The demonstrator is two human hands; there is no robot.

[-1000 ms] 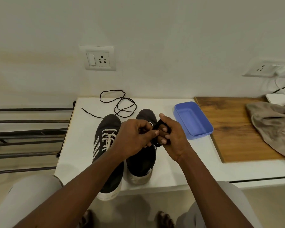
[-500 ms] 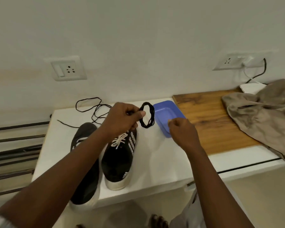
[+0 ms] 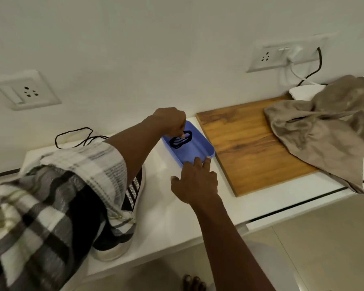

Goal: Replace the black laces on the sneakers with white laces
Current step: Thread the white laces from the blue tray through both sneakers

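Head view: left hand point(image 3: 170, 120) pinches coiled black lace point(image 3: 180, 140) into blue tray point(image 3: 207, 151), flat right hand point(image 3: 195, 181) on rim. Second lace point(image 3: 72, 137) unstowed, back edge of table point(image 3: 166, 219).

Two hands point(image 3: 171, 121) point(image 3: 196, 182), two black laces point(image 3: 181, 140) point(image 3: 72, 137), one blue tray point(image 3: 211, 148).

Coiled black lace point(image 3: 180, 140), in blue tray point(image 3: 200, 149)

The tray point(image 3: 194, 149) sits on the desk point(image 3: 166, 223) with a coiled lace point(image 3: 180, 141) inside. Left of it lies a sneaker point(image 3: 132, 190), a loose lace point(image 3: 72, 133) behind that; right of it, a board point(image 3: 240, 148) carrying a cloth point(image 3: 324, 131).
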